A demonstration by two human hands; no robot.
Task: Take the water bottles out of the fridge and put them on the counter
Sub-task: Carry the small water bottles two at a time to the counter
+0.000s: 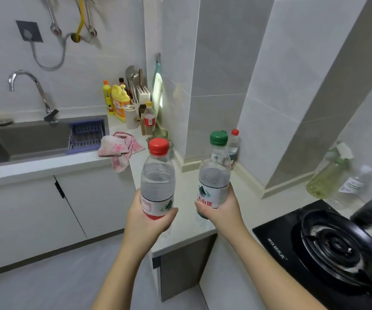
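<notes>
1. Red-capped bottle (158, 175) is sitting in the left hand (149, 220), fingers wrapped low round it; the right hand (220, 209) is gripping the green-capped bottle (214, 173), both above the counter (187, 238) edge.
2. Setting either down near that edge is risking a topple.
3. Beyond the counter edge, a small red-capped bottle (233, 146), pink cloth (120, 148) and stove (328, 242) are crowding the space.

The green-capped bottle (214, 175) hides most of a small red-capped bottle (234, 142); the stove (328, 249) is cut by the right edge; the spray bottle (328, 175) is blurred.
</notes>
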